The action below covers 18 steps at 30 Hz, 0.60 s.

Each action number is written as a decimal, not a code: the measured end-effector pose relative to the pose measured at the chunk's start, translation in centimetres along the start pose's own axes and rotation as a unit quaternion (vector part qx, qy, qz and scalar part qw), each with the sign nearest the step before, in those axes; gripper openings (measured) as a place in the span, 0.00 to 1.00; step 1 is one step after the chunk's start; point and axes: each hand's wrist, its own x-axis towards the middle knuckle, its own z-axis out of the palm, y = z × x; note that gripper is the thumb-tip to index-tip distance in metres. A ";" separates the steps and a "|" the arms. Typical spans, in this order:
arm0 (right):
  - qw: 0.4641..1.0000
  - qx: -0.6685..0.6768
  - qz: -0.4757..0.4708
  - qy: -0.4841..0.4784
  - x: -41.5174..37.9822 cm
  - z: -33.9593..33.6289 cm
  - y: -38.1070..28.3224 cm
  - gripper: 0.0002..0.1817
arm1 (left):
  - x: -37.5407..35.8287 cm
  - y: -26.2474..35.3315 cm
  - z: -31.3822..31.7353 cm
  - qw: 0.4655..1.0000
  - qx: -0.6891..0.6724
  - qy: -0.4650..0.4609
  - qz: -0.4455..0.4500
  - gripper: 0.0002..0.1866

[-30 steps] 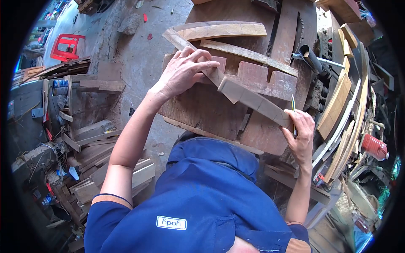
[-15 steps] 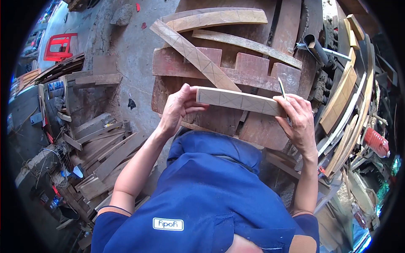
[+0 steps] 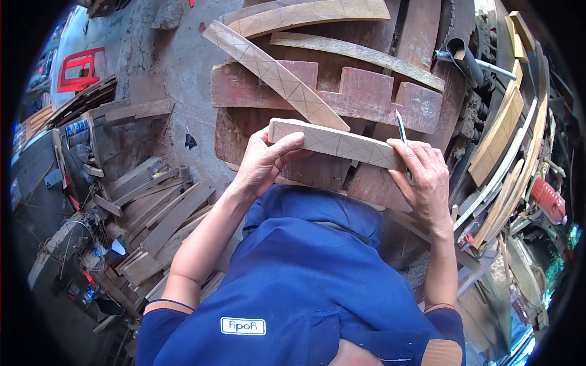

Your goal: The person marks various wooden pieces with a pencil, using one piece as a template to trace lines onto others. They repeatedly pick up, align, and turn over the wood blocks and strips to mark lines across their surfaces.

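Observation:
A short wooden strip [image 3: 342, 144] with pencilled triangles and crosses on its face is held level in front of my body. Its left end is in my left hand [image 3: 268, 160], which is closed with the thumb lying across the marked face. My right hand [image 3: 425, 177] pinches the other end, and a pencil [image 3: 400, 126] sticks up from between its fingers, point upward. Beyond the strip, a longer marked wooden strip [image 3: 278, 76] lies slantwise over the notched reddish board [image 3: 366, 91] of the bench.
Curved wooden pieces [image 3: 311, 18] and a rough curved strip [image 3: 360, 56] lie farther back. At right stand more curved slats [image 3: 500, 134], a metal tube [image 3: 462, 61] and a red plastic bottle [image 3: 548, 200]. Scrap planks [image 3: 177, 219] are piled at left, near a red plastic frame [image 3: 79, 70].
My left hand has shifted its grip, bringing the thumb onto the marked face. The strip has moved slightly left, and its left end has risen a little. The right hand keeps its hold.

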 end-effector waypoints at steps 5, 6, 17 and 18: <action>1.000 -0.002 0.010 0.007 -0.1 0.1 -0.4 0.31 | 0.4 -0.8 0.0 1.000 -0.028 0.008 -0.001 0.22; 1.000 -0.002 0.012 0.008 0.0 0.0 -0.5 0.31 | 0.4 -0.9 -0.1 0.999 -0.039 0.009 -0.003 0.23; 1.000 -0.005 0.016 0.007 0.4 -0.4 -0.4 0.30 | 0.6 -0.8 0.5 0.999 -0.036 0.011 -0.009 0.23; 1.000 -0.005 0.018 -0.003 0.3 -0.4 -0.4 0.31 | 0.6 -0.9 0.6 0.999 -0.037 0.013 -0.009 0.23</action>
